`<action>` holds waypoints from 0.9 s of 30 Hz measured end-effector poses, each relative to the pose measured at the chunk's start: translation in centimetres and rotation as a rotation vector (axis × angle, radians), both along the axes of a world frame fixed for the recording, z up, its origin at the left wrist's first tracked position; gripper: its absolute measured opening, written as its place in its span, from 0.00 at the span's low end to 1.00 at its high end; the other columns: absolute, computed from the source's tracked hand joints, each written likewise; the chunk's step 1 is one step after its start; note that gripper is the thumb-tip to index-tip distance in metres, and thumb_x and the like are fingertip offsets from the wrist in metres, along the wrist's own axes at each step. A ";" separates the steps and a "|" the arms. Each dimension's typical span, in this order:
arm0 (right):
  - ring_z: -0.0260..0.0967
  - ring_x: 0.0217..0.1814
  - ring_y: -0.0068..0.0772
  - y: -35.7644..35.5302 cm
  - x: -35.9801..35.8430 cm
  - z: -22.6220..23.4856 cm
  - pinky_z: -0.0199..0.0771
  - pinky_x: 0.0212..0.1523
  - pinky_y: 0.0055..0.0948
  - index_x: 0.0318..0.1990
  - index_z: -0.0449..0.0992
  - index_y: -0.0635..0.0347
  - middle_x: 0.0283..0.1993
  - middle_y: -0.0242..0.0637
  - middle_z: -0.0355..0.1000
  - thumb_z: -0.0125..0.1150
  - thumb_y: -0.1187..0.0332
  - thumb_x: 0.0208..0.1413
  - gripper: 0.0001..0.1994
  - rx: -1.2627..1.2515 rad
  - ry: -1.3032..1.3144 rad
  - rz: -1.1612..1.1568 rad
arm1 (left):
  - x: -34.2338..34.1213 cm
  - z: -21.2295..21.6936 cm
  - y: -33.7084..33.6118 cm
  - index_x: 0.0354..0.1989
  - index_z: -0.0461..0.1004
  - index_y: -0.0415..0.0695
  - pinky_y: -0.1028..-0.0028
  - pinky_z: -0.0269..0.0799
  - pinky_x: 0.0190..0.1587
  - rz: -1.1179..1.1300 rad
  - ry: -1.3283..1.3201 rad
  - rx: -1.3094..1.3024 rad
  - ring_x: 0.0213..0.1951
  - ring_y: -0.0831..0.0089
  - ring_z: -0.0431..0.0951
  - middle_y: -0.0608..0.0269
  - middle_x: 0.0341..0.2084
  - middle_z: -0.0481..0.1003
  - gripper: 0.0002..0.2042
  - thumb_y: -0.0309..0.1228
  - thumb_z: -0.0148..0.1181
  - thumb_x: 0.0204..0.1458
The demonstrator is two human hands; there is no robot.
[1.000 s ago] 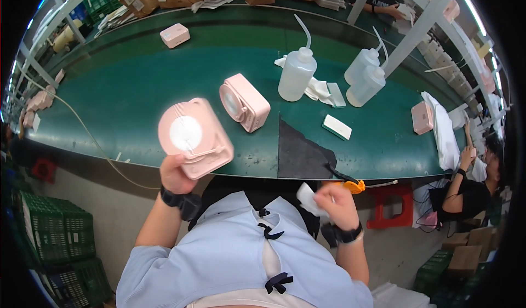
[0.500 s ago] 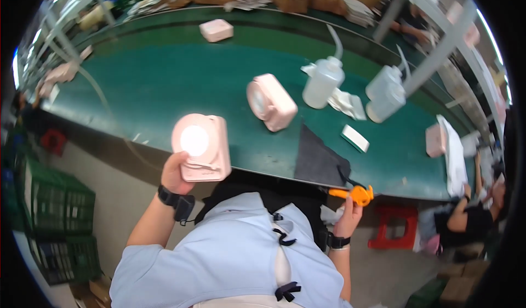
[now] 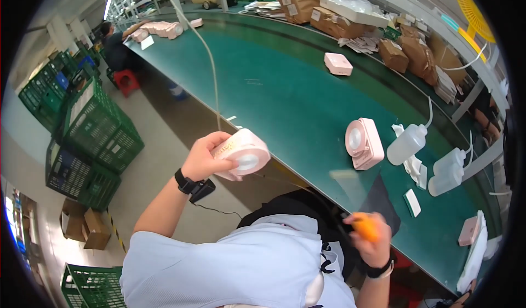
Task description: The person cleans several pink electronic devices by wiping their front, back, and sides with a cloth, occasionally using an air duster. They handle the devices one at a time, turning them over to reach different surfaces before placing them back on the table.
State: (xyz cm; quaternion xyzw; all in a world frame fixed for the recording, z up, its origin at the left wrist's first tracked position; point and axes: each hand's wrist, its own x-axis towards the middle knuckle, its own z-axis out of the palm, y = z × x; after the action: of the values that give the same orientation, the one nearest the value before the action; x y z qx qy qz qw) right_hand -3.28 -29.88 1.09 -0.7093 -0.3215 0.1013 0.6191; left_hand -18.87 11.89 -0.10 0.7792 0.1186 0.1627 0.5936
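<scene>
My left hand [image 3: 211,155] grips a pink box-shaped device [image 3: 251,157] with a raised round front and a pale centre disc, holding it up just off the table's near edge. Its round face is tilted toward me and one side has small marks. Closed around an orange hand tool [image 3: 366,227] is my right hand [image 3: 375,242], at the table edge to the right; motion blurs both, and the tool's exact kind is unclear. A similar pink device [image 3: 364,143] stands on the green table [image 3: 274,100], near a dark grey cloth [image 3: 382,204].
Two translucent squeeze bottles [image 3: 406,144] [image 3: 448,172] and a white-green block [image 3: 412,203] stand at the right. Another pink device [image 3: 338,64] lies farther back. A pale hose [image 3: 211,61] hangs over the table edge. Green crates [image 3: 101,127] stand on the left; a person [image 3: 118,45] sits far left.
The view has swung left. My left hand has turned the pink device so its side and tilted face show. My right hand still holds the orange tool, its grip now wrapped closer around it.
</scene>
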 end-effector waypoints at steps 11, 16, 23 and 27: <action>0.74 0.23 0.46 8.7 0.3 1.4 0.74 0.26 0.40 0.30 0.69 0.57 0.23 0.39 0.73 0.65 0.47 0.56 0.22 -0.786 -0.720 0.508 | -6.8 -6.9 6.7 0.52 0.77 0.38 0.61 0.78 0.51 -0.230 0.587 -0.189 0.46 0.61 0.82 0.57 0.50 0.79 0.21 0.38 0.65 0.53; 0.74 0.26 0.48 8.6 0.2 0.4 0.75 0.28 0.40 0.31 0.71 0.57 0.24 0.40 0.74 0.66 0.46 0.55 0.22 -0.901 -0.627 0.488 | -8.3 -10.9 1.3 0.63 0.68 0.36 0.60 0.76 0.56 0.252 0.121 -1.242 0.49 0.62 0.81 0.53 0.53 0.77 0.27 0.35 0.61 0.56; 0.76 0.33 0.49 4.4 -0.2 0.4 0.76 0.34 0.37 0.38 0.76 0.60 0.30 0.46 0.74 0.71 0.54 0.53 0.18 -0.719 -0.424 0.425 | -7.2 -9.1 1.4 0.64 0.66 0.37 0.59 0.75 0.59 0.016 0.344 -0.266 0.53 0.59 0.79 0.51 0.55 0.76 0.27 0.36 0.57 0.58; 0.77 0.40 0.39 -2.3 -1.3 -2.3 0.75 0.41 0.31 0.43 0.76 0.63 0.37 0.44 0.75 0.72 0.62 0.53 0.17 -0.264 -0.404 0.139 | -4.7 -7.2 -0.1 0.63 0.67 0.41 0.63 0.76 0.56 -0.208 0.125 -0.946 0.50 0.58 0.79 0.52 0.51 0.76 0.29 0.44 0.60 0.56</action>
State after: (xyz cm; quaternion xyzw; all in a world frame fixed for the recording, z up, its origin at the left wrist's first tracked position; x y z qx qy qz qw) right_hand -4.62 -32.16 -1.21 -0.7661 -0.4707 0.0409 0.4357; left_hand -23.56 11.81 -7.27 0.4401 0.1365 -0.0161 0.8874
